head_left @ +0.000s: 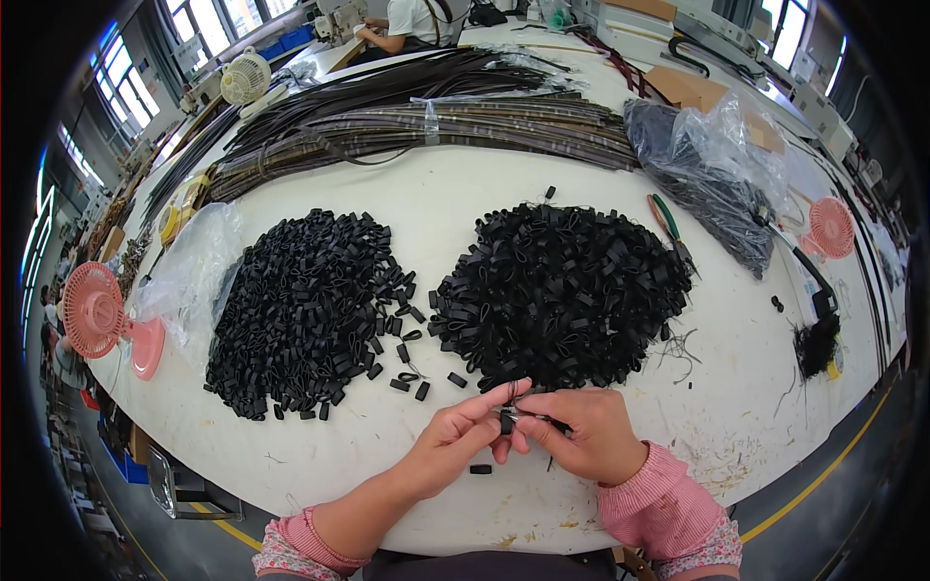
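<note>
My left hand (455, 436) pinches a small black strap loop (507, 424) between its fingers, near the front middle of the white table. Close against it, my right hand (581, 433) is closed around a small dark tool with a thin metal tip (524, 415); the fingers hide most of the tool, so its kind is unclear. Just beyond both hands rises a large heap of black loops (572, 290), with loose thread ends on it. To the left spreads a second heap of black loops (300, 310). One single loop (480, 469) lies below my left hand.
Bundled dark straps (436, 131) lie across the back. Plastic bags (717, 174) sit at the right rear. Green-handled pliers (668, 228) rest beside the right heap. Pink fans stand left (97, 310) and right (830, 228). Another person (412, 24) sits beyond the table.
</note>
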{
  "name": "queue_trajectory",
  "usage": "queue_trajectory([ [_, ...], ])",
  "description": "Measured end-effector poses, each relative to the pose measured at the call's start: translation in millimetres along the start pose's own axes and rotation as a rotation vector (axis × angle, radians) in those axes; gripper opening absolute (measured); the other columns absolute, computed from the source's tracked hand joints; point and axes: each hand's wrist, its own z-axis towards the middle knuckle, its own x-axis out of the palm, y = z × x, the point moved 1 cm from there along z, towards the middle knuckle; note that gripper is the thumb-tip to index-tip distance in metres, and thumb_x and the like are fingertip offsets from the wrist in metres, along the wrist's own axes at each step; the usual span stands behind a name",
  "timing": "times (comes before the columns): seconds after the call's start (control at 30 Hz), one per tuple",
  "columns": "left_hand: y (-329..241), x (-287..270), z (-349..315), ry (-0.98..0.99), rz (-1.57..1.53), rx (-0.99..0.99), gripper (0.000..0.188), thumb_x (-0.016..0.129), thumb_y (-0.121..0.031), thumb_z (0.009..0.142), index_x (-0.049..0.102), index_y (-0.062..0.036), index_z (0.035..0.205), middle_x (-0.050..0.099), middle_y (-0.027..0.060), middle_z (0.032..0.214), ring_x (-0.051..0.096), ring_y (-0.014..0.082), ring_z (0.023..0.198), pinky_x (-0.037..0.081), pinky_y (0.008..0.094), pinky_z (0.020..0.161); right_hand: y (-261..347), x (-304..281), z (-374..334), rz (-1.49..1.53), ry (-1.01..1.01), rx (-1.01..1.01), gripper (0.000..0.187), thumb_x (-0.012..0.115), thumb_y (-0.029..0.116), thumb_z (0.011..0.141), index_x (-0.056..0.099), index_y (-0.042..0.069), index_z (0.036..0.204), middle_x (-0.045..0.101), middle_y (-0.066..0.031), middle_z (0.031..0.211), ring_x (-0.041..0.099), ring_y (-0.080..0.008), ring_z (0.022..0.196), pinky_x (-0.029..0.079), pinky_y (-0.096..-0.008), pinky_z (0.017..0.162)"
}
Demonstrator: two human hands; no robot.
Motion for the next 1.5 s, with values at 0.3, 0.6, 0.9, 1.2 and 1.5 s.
queue_trajectory([
  [0.3,-10.4,-1.5,-3.1,-0.122,0.189,0.067,0.050,0.043,-0.007,0.100,0.036,-0.0008,0.150,0.069,0.0097,0.092,0.058,0.0092,0.075,0.047,0.0231,0.075,-8.0,2.6,0.4,-0.166,-0.121,-0.019,0.014,0.071,0.023,0.088,0.070,0.012,0.097,0.066,-0.0014,0.068,0.061,-0.0197,0.054,0.045,-0.0314,0.051],
  [0.6,-23.0,-21.3,-0.7,-0.728,-0.160,0.523,0.038,0.048,-0.012,0.103,0.044,-0.0037,0.139,0.050,-0.0016,0.067,0.040,0.0049,0.057,0.036,0.0213,0.058,-20.0,16.5,-3.5,-0.505,0.040,-0.041,0.035,0.077,0.020,0.077,0.065,0.014,0.110,0.068,-0.0010,0.075,0.063,-0.0187,0.059,0.044,-0.0330,0.056],
  [0.9,-8.5,-13.2,0.5,-0.480,0.041,0.239,0.020,0.054,-0.010,0.099,0.062,-0.0010,0.116,0.061,0.0015,0.085,0.049,0.0074,0.070,0.041,0.0210,0.068,-21.7,7.3,-3.4,-0.289,0.078,0.120,0.024,0.072,0.009,0.076,0.065,0.010,0.099,0.069,-0.0038,0.079,0.067,-0.0214,0.068,0.049,-0.0310,0.062],
  [1.2,3.9,-1.1,-1.5,-0.146,0.160,0.116,0.021,0.066,-0.006,0.094,0.063,-0.0005,0.113,0.067,0.0027,0.100,0.062,0.0060,0.091,0.050,0.0221,0.079,-10.0,-4.8,-3.4,0.190,0.123,0.240,0.017,0.072,0.005,0.080,0.064,0.005,0.095,0.070,-0.0064,0.081,0.069,-0.0156,0.071,0.051,-0.0259,0.064],
  [1.5,6.1,-6.4,-0.3,-0.128,0.105,0.010,0.017,0.068,-0.006,0.092,0.063,-0.0008,0.108,0.068,0.0020,0.091,0.062,0.0059,0.081,0.051,0.0213,0.074,-13.6,-3.0,-3.9,0.091,0.101,0.128,0.018,0.069,0.002,0.080,0.063,0.005,0.096,0.070,-0.0070,0.081,0.069,-0.0193,0.072,0.052,-0.0276,0.066],
])
